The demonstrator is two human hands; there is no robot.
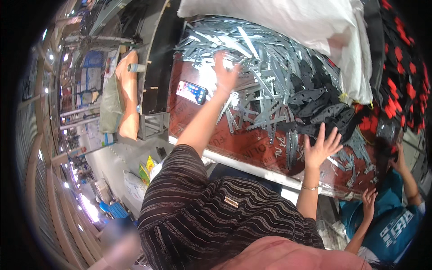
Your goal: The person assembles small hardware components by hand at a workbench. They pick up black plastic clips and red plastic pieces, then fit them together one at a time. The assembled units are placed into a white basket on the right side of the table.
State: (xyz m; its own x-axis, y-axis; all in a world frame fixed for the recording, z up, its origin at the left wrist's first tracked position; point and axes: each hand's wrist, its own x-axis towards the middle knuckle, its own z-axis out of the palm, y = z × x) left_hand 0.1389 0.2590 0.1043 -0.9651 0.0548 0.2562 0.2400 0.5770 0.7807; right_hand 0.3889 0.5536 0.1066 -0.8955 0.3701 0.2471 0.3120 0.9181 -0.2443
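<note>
The left hand (225, 74), blurred but apparently splayed and empty, is at the edge of the grey strips (270, 74) heaped on the red table (186, 120), the right hand (319, 148) spreads unladen near the black pieces (320, 107), and the phone (191, 92) lies apart, presumably to stay uncovered.

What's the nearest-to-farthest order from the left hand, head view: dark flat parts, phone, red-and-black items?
1. Phone: lower left of the left hand.
2. Dark flat parts: to its right.
3. Red-and-black items: far right.
</note>
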